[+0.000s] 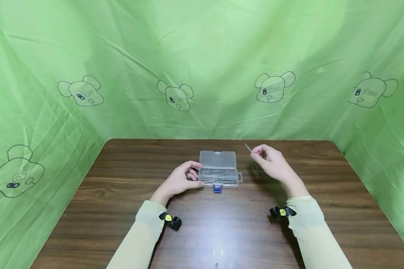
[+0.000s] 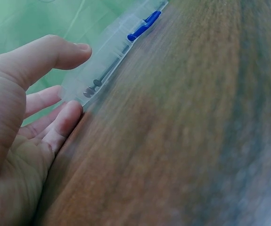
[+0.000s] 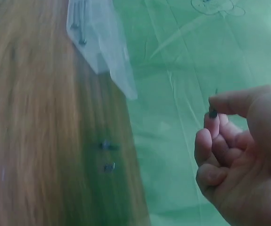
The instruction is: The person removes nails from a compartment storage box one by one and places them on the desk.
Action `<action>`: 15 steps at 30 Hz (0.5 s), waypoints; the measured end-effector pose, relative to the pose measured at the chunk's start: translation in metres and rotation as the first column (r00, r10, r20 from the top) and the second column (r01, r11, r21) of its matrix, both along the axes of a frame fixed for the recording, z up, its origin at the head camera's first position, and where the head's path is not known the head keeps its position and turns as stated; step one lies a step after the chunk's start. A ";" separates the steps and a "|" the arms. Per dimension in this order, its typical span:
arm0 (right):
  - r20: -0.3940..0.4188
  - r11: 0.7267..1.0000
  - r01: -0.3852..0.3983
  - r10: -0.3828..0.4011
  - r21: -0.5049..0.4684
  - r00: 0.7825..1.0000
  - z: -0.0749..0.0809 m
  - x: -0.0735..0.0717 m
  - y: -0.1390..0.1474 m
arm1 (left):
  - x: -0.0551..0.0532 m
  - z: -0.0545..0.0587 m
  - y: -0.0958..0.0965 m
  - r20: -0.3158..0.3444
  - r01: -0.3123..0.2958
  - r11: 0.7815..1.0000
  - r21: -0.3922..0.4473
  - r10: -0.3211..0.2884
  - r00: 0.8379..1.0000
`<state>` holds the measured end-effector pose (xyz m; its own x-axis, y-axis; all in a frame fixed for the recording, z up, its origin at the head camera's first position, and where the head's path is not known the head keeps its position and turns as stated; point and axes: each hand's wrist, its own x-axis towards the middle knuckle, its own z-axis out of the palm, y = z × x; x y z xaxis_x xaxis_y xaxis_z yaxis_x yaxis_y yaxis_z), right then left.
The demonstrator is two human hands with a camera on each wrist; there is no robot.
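A clear plastic box [image 1: 218, 175] with its lid raised stands on the table, long nails [image 1: 208, 181] lying in its compartments. At the box's left end, my left hand [image 1: 181, 177] steadies it, thumb at the front corner and index finger toward the back corner. Nail heads [image 2: 96, 83] show through the wall in the left wrist view. My right hand [image 1: 271, 161] pinches a nail [image 1: 247, 148] between thumb and forefinger, raised to the right of the box. In the right wrist view the nail's dark head [image 3: 213, 113] pokes out below the fingertips.
A few loose nails [image 1: 254, 168] lie on the wooden table [image 1: 121, 194] right of the box, under my right hand. A blue latch [image 1: 217, 188] hangs at the box's front. Green cloth [image 1: 202, 119] encloses the table's back and sides.
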<state>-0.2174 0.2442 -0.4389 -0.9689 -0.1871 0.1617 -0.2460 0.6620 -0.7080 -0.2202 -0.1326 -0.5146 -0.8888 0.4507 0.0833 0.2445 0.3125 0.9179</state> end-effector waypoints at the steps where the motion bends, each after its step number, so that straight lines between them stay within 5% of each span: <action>1: 0.001 1.000 0.021 -0.021 0.006 1.000 0.000 0.002 0.005 | 0.000 0.000 0.000 0.000 0.001 1.000 -0.002 -0.001 1.000; 15: 0.052 0.992 0.091 -0.096 0.085 0.994 -0.017 0.008 0.036 | 0.002 0.003 0.001 -0.003 0.002 1.000 -0.002 -0.002 1.000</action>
